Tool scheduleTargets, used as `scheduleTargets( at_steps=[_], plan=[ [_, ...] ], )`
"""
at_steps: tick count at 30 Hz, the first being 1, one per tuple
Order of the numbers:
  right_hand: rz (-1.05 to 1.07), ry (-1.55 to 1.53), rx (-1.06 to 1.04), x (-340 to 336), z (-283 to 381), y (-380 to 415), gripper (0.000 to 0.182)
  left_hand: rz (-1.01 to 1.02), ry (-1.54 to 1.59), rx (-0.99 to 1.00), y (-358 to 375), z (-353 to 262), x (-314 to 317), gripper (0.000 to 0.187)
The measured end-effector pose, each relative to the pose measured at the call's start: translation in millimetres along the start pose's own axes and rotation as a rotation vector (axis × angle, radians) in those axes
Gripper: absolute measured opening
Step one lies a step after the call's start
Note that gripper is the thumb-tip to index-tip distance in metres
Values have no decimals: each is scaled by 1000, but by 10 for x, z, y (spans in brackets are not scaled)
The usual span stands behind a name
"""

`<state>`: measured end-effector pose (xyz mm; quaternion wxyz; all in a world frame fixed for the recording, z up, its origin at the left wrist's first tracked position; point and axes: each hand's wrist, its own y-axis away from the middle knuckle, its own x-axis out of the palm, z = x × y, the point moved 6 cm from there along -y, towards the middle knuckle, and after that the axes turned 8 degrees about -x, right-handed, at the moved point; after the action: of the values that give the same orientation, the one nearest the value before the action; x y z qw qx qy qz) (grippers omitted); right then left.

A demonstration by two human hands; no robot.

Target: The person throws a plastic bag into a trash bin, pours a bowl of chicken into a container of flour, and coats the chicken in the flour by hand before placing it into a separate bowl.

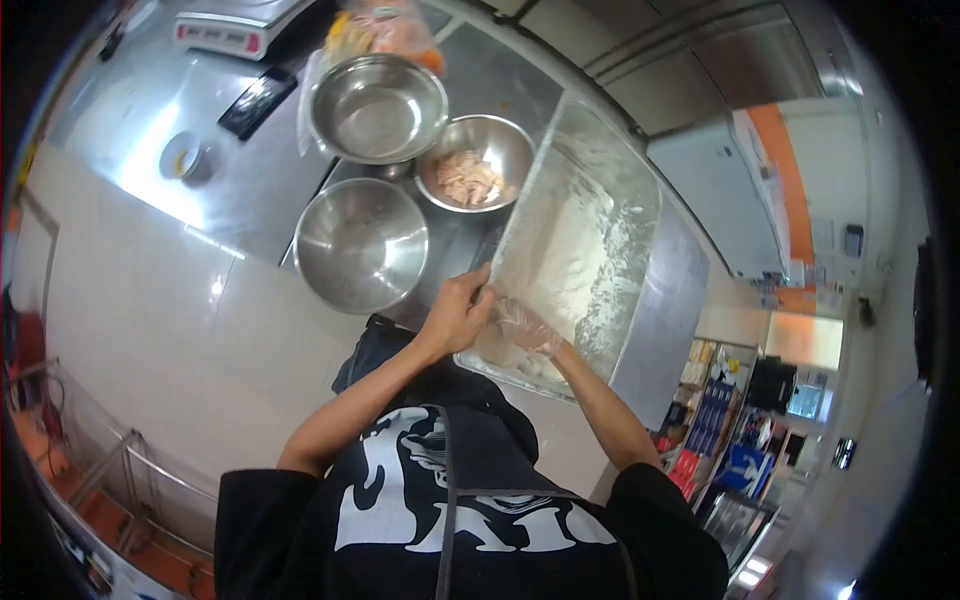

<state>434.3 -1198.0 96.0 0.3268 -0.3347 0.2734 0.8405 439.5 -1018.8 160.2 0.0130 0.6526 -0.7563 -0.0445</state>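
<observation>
A deep metal tray point(648, 215) of white flour point(560, 245) slants across the counter in front of me. My left hand point(460, 315), bare, grips its left rim near the close corner. Inside, at this same corner, my right hand point(530, 328) wears a clear plastic glove and reaches low over the flour; its fingertips point to the left wall and are partly hidden beside my left hand. Small floury lumps point(515, 358) lie just below the glove. Left of the tray, a steel bowl point(515, 140) contains pale pieces of raw meat point(468, 180).
Two more steel bowls, one near point(362, 245) and one farther back point(380, 108), stand at the left. Behind them is a plastic bag of yellow and orange items point(385, 35). A scale point(225, 35), a black phone-like slab point(257, 103) and a small cup point(185, 160) are on the counter.
</observation>
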Motion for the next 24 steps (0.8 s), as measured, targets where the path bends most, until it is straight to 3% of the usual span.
scheduleTargets(
  at_steps=[2, 4, 6, 7, 9, 10, 12, 13, 14, 16, 18, 19, 21, 22, 24],
  plan=[
    [-45, 130, -91, 477, -1005, 224, 41, -17, 13, -2, -17, 30, 4, 35],
    [-83, 23, -114, 242, -1173, 23, 43, 14, 4, 18, -31, 19, 27, 34],
    [-330, -570, 306, -159, -1145, -209, 49, 10, -27, -90, -17, 18, 19, 34],
    [-356, -580, 319, -143, -1060, -170, 49, 5, -27, -37, -29, 28, 22, 29],
    [-182, 359, -334, -128, -506, -208, 54, 17, -42, -51, -21, -5, 38, 29],
    [-203, 360, -317, 14, -549, -46, 54, -5, -43, -73, -23, -10, 22, 29],
    [-61, -363, 150, 599, -968, 370, 54, 15, -64, -58, -34, -23, 33, 29],
    [120, -7, 40, 113, -203, 323, 52, 18, -80, -51, -33, -26, 30, 30],
    [108, -10, 46, 88, -299, 379, 52, 30, -84, -46, -32, -30, 40, 30],
    [-158, -181, -42, -129, -708, 596, 55, 20, -67, -70, -36, -22, 37, 30],
    [-111, -385, 682, -2, -1399, 973, 54, 17, -51, -79, -29, -2, 47, 30],
    [-116, -392, 682, 80, -1327, 1039, 54, 15, -32, -83, -32, 9, 51, 30],
    [-418, -938, 400, 138, -945, 1101, 45, 18, -10, -74, -43, 23, 64, 29],
    [-421, -943, 397, -16, -688, 943, 45, 12, 22, -71, -39, 32, 75, 29],
    [46, -594, 779, -124, -19, 530, 39, -9, -8, -52, -19, 42, 85, 29]
  ],
)
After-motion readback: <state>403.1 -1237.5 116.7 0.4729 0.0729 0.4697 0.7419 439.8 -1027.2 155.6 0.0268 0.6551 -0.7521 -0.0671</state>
